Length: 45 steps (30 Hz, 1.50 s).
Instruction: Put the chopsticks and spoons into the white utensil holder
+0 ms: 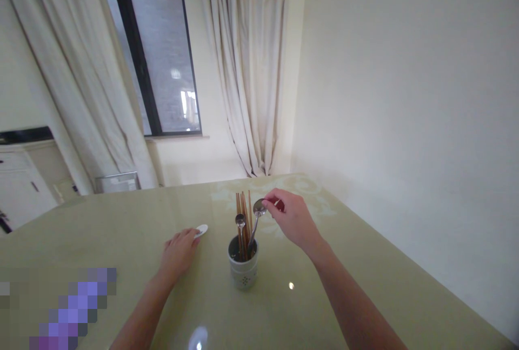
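Note:
A pale cup [244,275] with a dotted pattern stands upright on the table, holding several wooden chopsticks [244,209] and two metal spoons. My right hand [292,217] pinches the bowl end of the right-hand metal spoon [259,208], whose handle still reaches down into the cup. The smaller metal spoon [240,221] leans among the chopsticks, untouched. Left of the cup, my left hand [180,253] rests low over the table with its fingers closed on a white spoon [201,230], of which only the oval end shows.
The greenish glossy table [348,285] fills the lower view, its right edge running beside a white wall [405,96]. Behind it are curtains [251,69], a dark-framed window and a white cabinet [20,185] at left. A pixelated patch covers the lower left.

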{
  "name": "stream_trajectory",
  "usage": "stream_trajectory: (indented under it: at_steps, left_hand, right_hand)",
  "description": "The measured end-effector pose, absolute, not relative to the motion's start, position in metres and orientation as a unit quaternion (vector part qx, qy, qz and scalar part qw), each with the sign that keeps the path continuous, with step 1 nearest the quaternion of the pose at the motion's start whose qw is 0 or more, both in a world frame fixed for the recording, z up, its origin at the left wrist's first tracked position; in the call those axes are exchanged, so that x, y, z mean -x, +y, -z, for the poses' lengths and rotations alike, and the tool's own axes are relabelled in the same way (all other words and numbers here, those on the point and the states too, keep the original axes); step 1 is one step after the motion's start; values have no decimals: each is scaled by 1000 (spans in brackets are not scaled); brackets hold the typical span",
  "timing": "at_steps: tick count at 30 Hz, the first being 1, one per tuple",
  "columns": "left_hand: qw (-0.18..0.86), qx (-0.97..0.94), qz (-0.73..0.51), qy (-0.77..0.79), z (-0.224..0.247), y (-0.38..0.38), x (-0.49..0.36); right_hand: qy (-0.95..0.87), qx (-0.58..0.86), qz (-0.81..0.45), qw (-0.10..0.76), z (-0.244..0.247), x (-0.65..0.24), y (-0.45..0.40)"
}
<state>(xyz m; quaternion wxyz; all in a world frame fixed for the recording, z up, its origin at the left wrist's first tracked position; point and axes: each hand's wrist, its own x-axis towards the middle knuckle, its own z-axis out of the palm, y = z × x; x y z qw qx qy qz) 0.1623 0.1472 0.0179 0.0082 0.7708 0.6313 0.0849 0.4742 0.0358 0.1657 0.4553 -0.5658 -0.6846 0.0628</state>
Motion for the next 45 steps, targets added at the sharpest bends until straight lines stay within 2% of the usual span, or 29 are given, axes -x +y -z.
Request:
stream_trajectory:
  at_steps: [5,12,15,19,22,27,30,35,41,45]
  left_hand:
    - [2,-769,-78,635,-14,146,-166]
    - [32,-753,-128,644,-16,152,-163]
    - [102,-739,-265,611,-43,147,-172]
    - [289,-709,-470,440,-98,114,-203]
    - [360,-706,-507,339,-124,81,-231]
    - [354,-703,-529,319,-131,57,-252]
    - [354,-708,-503,347,-129,61,-249]
    - [315,-781,-374,389,-122,72,-237]
    - [313,-815,-262,412,-101,78,-229]
    - [351,-815,-195,417,-99,77,-231]
  right_hand:
    - [-708,610,-79,347,-149,-468,44]
    - [-719,634,-70,275,-149,-466,44]
    - [-712,617,-58,329,-159,-467,37]
    - [-699,542,-111,452,-171,-457,23]
    - [-708,478,-162,494,-175,-446,13]
    - [-724,461,-75,508,-175,-440,8]
    - [-730,465,-1,501,-172,-445,11]
    - [-720,504,120,461,-162,-456,23]
    - [-760,542,184,309,-152,-454,33]
    - [-781,563,153,223,-150,-447,32]
